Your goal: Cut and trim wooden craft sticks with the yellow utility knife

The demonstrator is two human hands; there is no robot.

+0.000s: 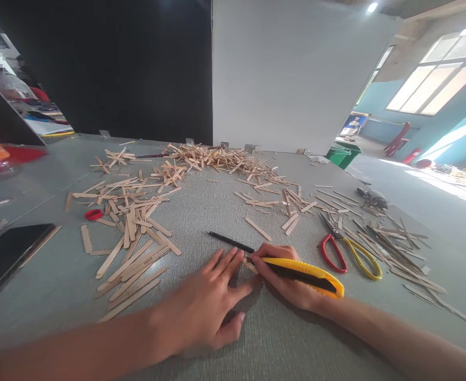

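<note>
right hand (284, 278), fingers clenched round yellow utility knife (310, 273), tip on stick (250, 265), left hand (209, 307) flat on surface (217, 211), fingers released (pinning the stick)

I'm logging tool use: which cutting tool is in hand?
The yellow knife, held in the right hand; the red-and-yellow scissors lie loose beside it.

pale wooden sticks (137, 254), glossy plastic knife (308, 274)

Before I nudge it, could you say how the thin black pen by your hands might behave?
The thin black pen looks slim and round, so it may roll on the grey table. It seems stiff and light, likely easy to lift. Its end lies by the left hand, so a push might bump it.
</note>
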